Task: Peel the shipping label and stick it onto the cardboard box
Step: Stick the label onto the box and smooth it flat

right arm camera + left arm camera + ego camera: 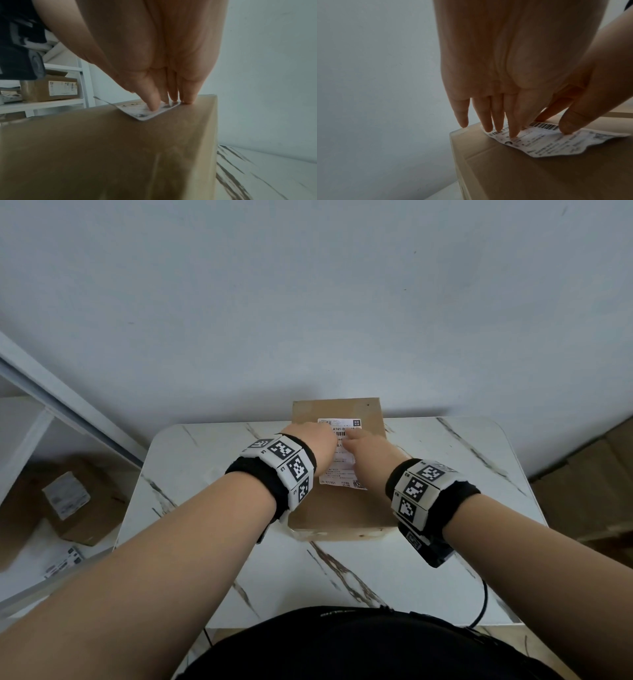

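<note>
A brown cardboard box (371, 412) stands on the marble table by the wall. A white shipping label (342, 470) with a barcode lies on the box's top. My left hand (317, 440) presses the label's far left part with straight fingers (513, 129). My right hand (363, 443) presses the label's far right part, fingers (154, 104) straight. In the left wrist view the label (556, 143) looks wavy along its near edge on the box (539, 175). In the right wrist view a label corner (145, 116) lies on the box top (102, 148).
The white marble table (445, 559) has veined bare surface around the box. A white shelf (20, 440) at the left holds another labelled cardboard box (78, 508). More cardboard stands at the right wall (589, 491). A black cable (483, 607) hangs at the table's near edge.
</note>
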Motion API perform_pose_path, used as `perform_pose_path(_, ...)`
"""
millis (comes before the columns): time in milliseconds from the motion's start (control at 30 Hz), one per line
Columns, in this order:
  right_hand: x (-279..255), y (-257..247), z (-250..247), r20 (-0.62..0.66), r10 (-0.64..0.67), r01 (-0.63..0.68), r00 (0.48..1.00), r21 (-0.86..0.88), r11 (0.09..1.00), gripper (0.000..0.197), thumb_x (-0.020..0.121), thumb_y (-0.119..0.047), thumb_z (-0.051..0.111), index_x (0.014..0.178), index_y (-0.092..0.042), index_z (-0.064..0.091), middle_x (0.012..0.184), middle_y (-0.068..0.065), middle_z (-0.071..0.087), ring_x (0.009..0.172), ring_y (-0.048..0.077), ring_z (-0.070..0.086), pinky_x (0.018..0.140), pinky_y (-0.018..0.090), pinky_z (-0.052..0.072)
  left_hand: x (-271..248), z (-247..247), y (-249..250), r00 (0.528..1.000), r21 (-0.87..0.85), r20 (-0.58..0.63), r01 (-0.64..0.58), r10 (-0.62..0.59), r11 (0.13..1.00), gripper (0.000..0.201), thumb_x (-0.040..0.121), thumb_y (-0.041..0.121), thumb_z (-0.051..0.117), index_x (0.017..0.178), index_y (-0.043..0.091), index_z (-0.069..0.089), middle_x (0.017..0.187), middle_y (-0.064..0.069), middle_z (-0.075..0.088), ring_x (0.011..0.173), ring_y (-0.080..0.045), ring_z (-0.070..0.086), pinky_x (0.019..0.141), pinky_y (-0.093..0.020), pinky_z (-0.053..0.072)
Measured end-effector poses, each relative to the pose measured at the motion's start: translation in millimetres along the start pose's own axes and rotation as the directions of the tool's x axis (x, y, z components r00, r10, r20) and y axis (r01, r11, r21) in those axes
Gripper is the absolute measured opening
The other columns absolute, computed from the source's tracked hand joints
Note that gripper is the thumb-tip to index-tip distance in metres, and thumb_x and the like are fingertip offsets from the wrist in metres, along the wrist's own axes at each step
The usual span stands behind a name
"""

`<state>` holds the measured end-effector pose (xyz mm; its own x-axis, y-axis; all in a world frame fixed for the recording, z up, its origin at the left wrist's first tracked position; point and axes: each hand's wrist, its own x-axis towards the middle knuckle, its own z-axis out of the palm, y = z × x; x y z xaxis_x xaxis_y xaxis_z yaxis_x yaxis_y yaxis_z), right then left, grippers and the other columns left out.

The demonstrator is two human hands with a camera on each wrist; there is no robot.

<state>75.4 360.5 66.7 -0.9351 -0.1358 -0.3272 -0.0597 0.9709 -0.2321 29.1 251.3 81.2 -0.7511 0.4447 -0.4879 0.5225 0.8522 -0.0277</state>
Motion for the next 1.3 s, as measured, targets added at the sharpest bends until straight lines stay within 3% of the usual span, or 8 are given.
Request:
perform_pose_path(100,-1.5,-1.8,0.5,0.051,-0.050,0.051,0.997,-0.018,0.999,0.064,0.084,0.005,0.049,0.144,-0.010,0.033,0.145,0.010,0.035,0.139,0.027,0.029,0.116,0.033,0.028,-0.1,-2.8,-1.1,1.000,-0.036,0.001,-0.016,0.016,0.999,0.031,0.092,0.003,0.044,0.119,0.010,0.059,0.121,-0.009,0.060,0.108,-0.030,0.062,0.086,-0.038,0.051)
perform_pose_path(200,-0.8,-3.9,0.1,0.082,-0.048,0.051,0.996,-0.042,0.998,0.071,0.086,0.003,0.048,0.149,-0.013,0.020,0.154,0.009,0.023,0.144,0.028,0.019,0.120,0.034,0.022,1.1,-1.4,-5.1,0.998,-0.061,-0.033,-0.047,0.045,0.997,0.033,0.092,0.004,0.044,0.120,0.017,0.057,0.126,-0.006,0.058,0.112,-0.029,0.060,0.090,-0.041,0.052)
perform_pose_path(333,3.5,-4.8,1.7,0.055,-0.010,0.012,0.998,-0.030,0.999,0.069,0.085,-0.002,0.049,0.147,-0.018,0.023,0.153,0.001,0.024,0.142,0.025,0.021,0.116,0.039,0.031,4.7,1.7,-9.9,0.995,-0.069,-0.062,-0.079,0.075,0.994,0.035,0.091,0.005,0.047,0.122,0.020,0.055,0.131,-0.001,0.056,0.120,-0.025,0.056,0.094,-0.040,0.049)
perform_pose_path(700,13.3,-7.2,-7.7,0.075,0.017,-0.009,0.997,-0.100,0.995,0.064,0.081,-0.021,0.063,0.139,-0.025,0.037,0.153,-0.006,0.026,0.136,0.026,0.025,0.109,0.037,0.033,3.3,6.6,-15.4,0.991,-0.129,-0.085,-0.110,0.100,0.985,0.036,0.093,0.014,0.048,0.129,0.020,0.046,0.144,-0.004,0.042,0.135,-0.023,0.041,0.109,-0.042,0.038)
perform_pose_path(867,13.0,-7.0,-8.0,0.061,0.092,-0.086,0.994,-0.097,0.992,0.073,0.079,-0.026,0.066,0.143,-0.012,0.033,0.157,0.004,0.020,0.141,0.027,0.021,0.113,0.038,0.029,2.0,7.6,-15.8,0.991,-0.111,-0.107,-0.093,0.081,0.989,0.028,0.092,0.017,0.050,0.120,0.019,0.050,0.132,-0.003,0.047,0.128,-0.021,0.044,0.104,-0.041,0.036)
perform_pose_path(1067,9.5,-7.0,-6.0,0.041,0.164,-0.157,0.986,-0.131,0.979,0.076,0.082,-0.035,0.061,0.143,-0.004,0.029,0.154,0.010,0.022,0.139,0.028,0.024,0.114,0.039,0.027,1.1,9.0,-14.2,0.993,-0.135,-0.086,-0.089,0.078,0.987,0.031,0.091,0.022,0.055,0.120,0.014,0.048,0.136,-0.008,0.043,0.132,-0.026,0.040,0.106,-0.040,0.036)
perform_pose_path(1200,9.0,-7.8,-5.1,0.070,0.099,-0.088,0.993,-0.144,0.986,0.078,0.084,-0.031,0.058,0.149,-0.016,0.018,0.160,-0.001,0.012,0.141,0.029,0.020,0.115,0.041,0.023,0.6,9.9,-21.9,0.995,-0.207,-0.067,-0.092,0.080,0.974,0.038,0.090,0.025,0.059,0.125,0.015,0.048,0.150,-0.007,0.033,0.140,-0.024,0.035,0.111,-0.039,0.035)
perform_pose_path(1300,10.6,-10.1,-7.0,0.118,0.026,-0.004,0.993,-0.183,0.983,0.080,0.084,-0.024,0.053,0.151,-0.030,0.008,0.160,-0.014,0.005,0.135,0.030,0.022,0.109,0.039,0.027,-0.7,12.4,-28.5,0.994,-0.275,-0.059,-0.109,0.097,0.955,0.044,0.090,0.024,0.061,0.130,0.013,0.046,0.162,-0.006,0.014,0.150,-0.020,0.016,0.121,-0.036,0.022)
